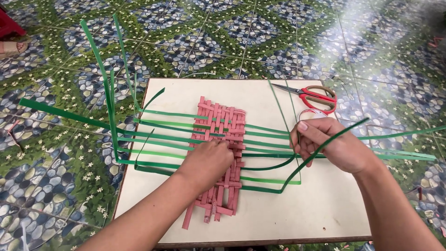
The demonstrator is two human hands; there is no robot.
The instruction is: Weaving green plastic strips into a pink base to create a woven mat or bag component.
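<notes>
Both forearms run off the bottom edge. The left hand [207, 159] presses knuckles-up on the woven pink mat [218, 153], its fingertips hidden, so whether they pinch anything cannot be told. The right hand [327, 144], beside the mat on the white board [278, 209], pinches a green strip [297, 169] bending leftward under the weave. Farther back lie red-handled scissors [316, 96], partly masking a tape roll [310, 113].

- Scissors [312, 95]: red handles, blades closed, lying near the far right corner of the table [288, 218].
- Tape roll [310, 113]: just beside the scissors.
- Floor [55, 176]: tiled, pebble-and-flower pattern.
- Sandalled foot [11, 48]: far left edge.
</notes>
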